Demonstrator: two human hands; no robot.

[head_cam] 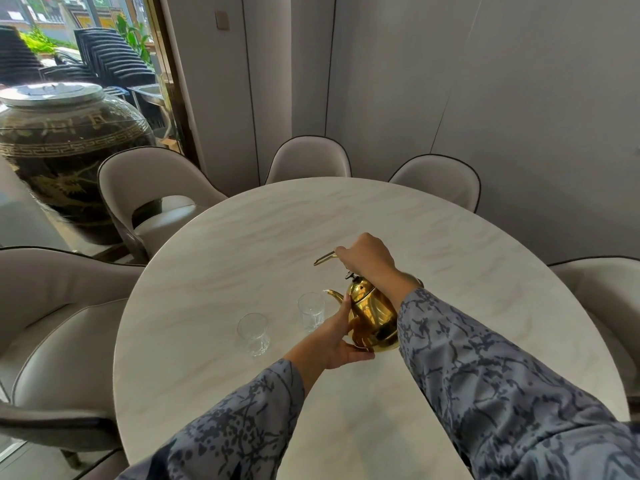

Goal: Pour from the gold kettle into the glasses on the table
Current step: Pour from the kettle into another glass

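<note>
While the right hand (367,258) grips the handle of the shiny gold metal kettle (372,317) and the left hand (337,337) cups its base, spout sits over the far clear glass tumbler (311,310). No stream visible; near clear glass tumbler (254,333) on the marble bench (277,230) looks empty. Both pours left, I'd judge.

Soft daylight enters through the window (86,46) far left of the fingers (341,258), leaving the worktop (242,237) evenly lit with faint shadows; wide-angle distortion bends the edges, and the kettle (372,317) shows bright reflections
</note>
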